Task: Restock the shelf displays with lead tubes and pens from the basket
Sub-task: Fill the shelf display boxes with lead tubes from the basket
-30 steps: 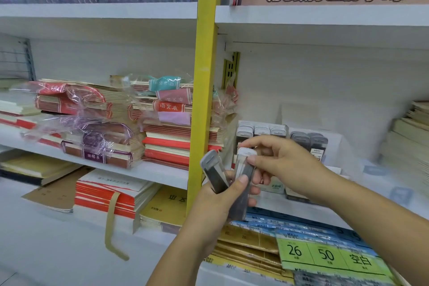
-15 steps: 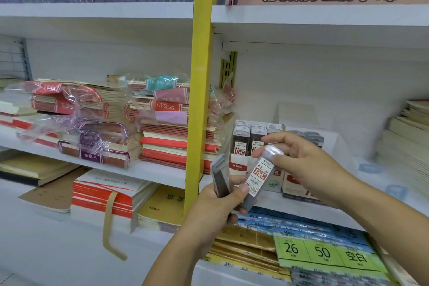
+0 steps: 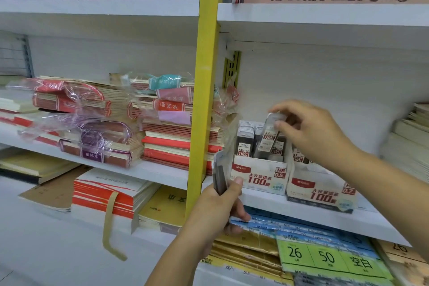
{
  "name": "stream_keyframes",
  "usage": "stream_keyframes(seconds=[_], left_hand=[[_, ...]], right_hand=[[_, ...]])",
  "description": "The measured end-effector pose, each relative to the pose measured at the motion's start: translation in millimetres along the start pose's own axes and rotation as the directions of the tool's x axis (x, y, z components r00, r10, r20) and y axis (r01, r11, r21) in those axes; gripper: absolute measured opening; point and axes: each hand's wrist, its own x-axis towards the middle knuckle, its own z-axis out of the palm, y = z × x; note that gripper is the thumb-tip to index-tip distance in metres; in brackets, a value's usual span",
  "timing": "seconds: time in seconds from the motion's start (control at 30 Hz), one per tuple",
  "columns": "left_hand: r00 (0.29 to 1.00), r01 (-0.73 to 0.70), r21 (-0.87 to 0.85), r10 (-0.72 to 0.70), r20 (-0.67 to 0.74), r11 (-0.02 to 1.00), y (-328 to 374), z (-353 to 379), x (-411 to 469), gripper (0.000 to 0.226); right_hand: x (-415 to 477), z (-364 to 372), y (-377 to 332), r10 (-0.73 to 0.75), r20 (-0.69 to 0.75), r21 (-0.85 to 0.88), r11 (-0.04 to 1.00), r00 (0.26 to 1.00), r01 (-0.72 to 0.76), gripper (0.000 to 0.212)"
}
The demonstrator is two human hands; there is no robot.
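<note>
Lead tube (image 3: 270, 133), pinched at its cap by the right hand (image 3: 311, 132), hangs tilted over the HB 0.5 display box (image 3: 260, 179). Straighten it, then lower into a free slot; left hand (image 3: 218, 206) grips spare tubes (image 3: 220, 173).

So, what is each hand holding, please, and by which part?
Right hand pinches a clear plastic lead tube by its top; left hand grips grey lead tubes low down.
</note>
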Motion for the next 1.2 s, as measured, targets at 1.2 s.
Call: stream_keyframes(seconds=[1.2], left_hand=[[0.99, -0.115, 0.08, 0.108, 0.095, 0.99, 2, -2, -10, 0.017]], right_hand=[[-50, 13, -9, 0.269, 0.444, 0.572, 0.649, 0.855, -0.501, 0.022]])
